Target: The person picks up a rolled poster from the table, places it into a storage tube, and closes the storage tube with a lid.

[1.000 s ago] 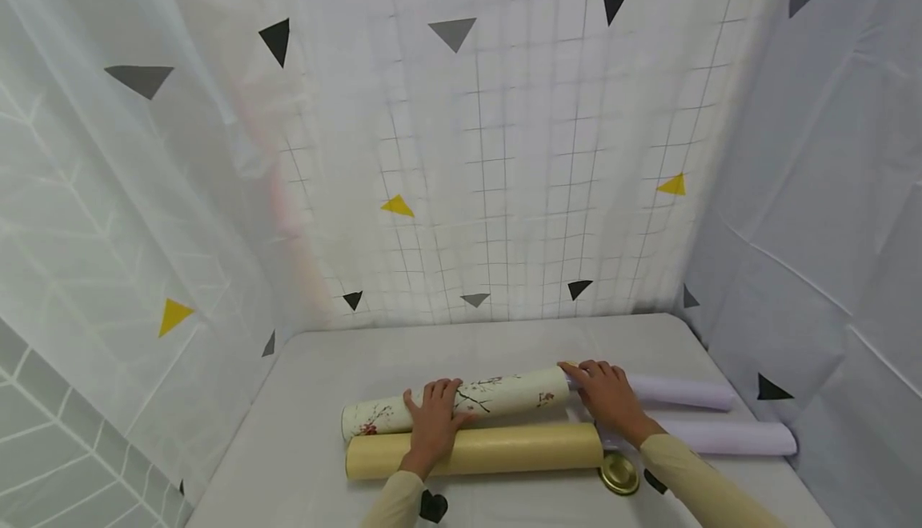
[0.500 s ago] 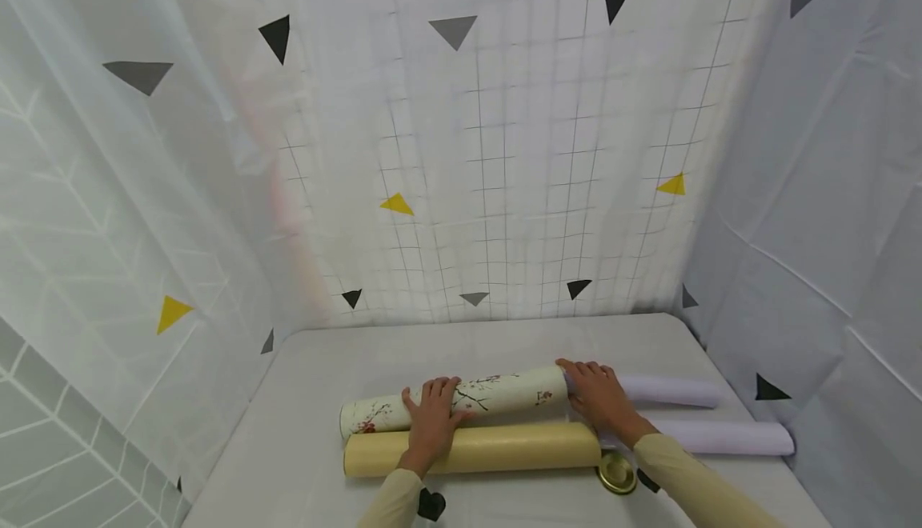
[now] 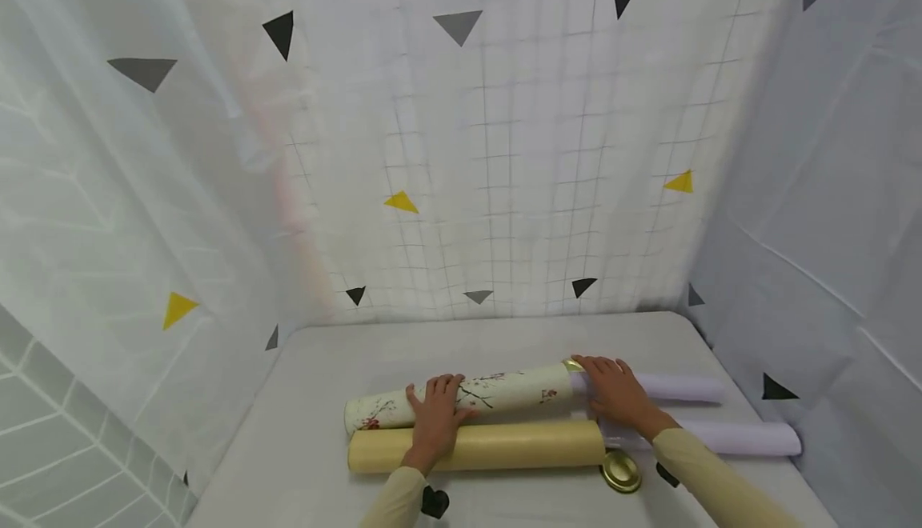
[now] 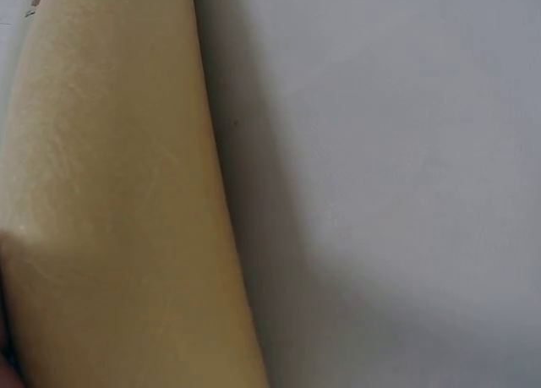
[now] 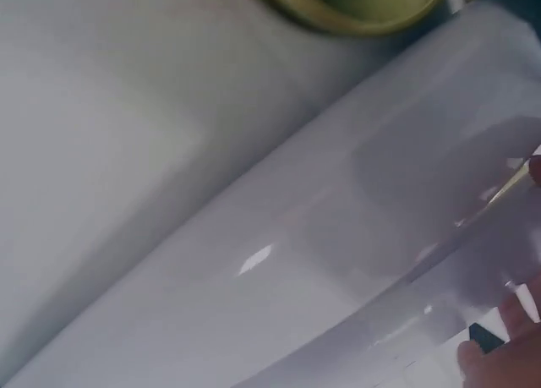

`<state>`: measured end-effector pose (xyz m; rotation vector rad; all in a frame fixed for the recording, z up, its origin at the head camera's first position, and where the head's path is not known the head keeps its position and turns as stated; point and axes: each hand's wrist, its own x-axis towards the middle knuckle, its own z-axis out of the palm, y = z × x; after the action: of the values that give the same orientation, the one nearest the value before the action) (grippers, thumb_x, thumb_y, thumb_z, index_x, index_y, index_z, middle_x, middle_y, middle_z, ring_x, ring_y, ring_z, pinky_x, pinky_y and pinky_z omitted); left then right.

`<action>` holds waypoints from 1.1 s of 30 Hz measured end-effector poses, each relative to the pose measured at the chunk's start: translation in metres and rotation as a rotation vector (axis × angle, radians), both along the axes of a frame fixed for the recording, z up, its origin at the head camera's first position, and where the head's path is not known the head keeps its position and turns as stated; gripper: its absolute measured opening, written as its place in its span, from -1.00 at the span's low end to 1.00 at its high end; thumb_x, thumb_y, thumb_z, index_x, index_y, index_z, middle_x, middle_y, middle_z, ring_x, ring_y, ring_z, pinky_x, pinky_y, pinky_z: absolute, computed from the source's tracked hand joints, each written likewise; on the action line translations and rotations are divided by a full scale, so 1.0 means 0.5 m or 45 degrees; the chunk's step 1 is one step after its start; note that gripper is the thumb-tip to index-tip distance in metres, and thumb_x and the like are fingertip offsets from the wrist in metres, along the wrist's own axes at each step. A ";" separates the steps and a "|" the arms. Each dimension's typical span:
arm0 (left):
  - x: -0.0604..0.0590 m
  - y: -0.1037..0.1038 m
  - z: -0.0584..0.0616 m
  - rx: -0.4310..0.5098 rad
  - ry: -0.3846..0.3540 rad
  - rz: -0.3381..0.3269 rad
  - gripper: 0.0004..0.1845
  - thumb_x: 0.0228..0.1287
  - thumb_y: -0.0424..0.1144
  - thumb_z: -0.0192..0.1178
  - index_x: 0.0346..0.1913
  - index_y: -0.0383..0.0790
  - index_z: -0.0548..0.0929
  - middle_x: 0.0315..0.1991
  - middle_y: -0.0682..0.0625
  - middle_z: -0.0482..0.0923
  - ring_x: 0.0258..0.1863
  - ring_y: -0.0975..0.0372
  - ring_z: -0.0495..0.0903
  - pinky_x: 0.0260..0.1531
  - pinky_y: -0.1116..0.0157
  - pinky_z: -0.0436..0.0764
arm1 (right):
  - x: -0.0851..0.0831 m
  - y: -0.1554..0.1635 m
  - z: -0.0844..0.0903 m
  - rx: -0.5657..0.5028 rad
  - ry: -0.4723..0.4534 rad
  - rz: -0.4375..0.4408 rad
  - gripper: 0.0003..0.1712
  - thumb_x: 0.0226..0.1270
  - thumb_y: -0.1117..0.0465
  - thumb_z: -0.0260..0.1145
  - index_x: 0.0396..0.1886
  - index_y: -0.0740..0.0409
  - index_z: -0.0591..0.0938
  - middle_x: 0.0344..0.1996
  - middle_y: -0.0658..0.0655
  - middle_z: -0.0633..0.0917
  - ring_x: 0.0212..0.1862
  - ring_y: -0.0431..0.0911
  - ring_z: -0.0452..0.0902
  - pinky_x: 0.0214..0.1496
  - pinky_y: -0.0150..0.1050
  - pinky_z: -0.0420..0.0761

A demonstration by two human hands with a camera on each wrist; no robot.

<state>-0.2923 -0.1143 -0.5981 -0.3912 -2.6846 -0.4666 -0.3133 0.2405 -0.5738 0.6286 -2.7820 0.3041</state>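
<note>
From the head view I see my left hand (image 3: pixel 434 424) resting on the floral tube (image 3: pixel 461 399), fingers draped over its top, thumb against its near side. The floral tube lies flat on the bench (image 3: pixel 374 352), touching the tan tube (image 3: pixel 477 446) just in front of it. My right hand (image 3: pixel 621 397) grips the white roll (image 3: pixel 677 388) at the floral tube's gold-rimmed right end, fingers curled over it. A second white roll (image 3: pixel 735 438) lies nearer me, its left end at the tan tube's right end. A gold cap (image 3: pixel 621 471) lies on the bench beside that end. The left wrist view shows only the tan tube and bench.
</note>
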 end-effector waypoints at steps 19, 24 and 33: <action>-0.003 -0.003 -0.018 -0.006 0.036 0.000 -0.27 0.15 0.22 0.33 0.35 -0.02 0.53 0.22 -0.05 0.58 0.27 -0.01 0.48 0.25 -0.52 0.17 | 0.005 0.080 -0.026 0.078 -0.060 -0.274 -0.48 0.06 0.26 0.53 0.06 0.26 0.63 -0.04 0.31 0.73 0.04 0.30 0.62 0.11 0.41 0.47; 0.003 0.002 -0.011 0.014 0.027 -0.001 -0.27 0.13 0.19 0.37 0.34 -0.04 0.54 0.21 -0.06 0.58 0.26 -0.02 0.48 0.26 -0.52 0.14 | 0.000 0.077 -0.031 0.067 0.002 -0.229 -0.45 0.05 0.24 0.54 0.08 0.23 0.63 -0.03 0.28 0.73 0.04 0.27 0.63 0.10 0.41 0.49; 0.009 0.005 0.006 0.045 -0.036 0.001 -0.30 0.17 0.13 0.38 0.34 -0.07 0.54 0.23 -0.09 0.58 0.29 -0.05 0.47 0.29 -0.53 0.12 | 0.007 0.038 -0.025 -0.007 0.050 -0.160 -0.44 0.05 0.24 0.57 0.09 0.18 0.64 -0.03 0.22 0.73 0.02 0.23 0.63 0.10 0.37 0.50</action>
<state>-0.2878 -0.1119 -0.5953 -0.3759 -2.6997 -0.5229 -0.3097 0.2594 -0.5861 0.4511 -2.7667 0.2695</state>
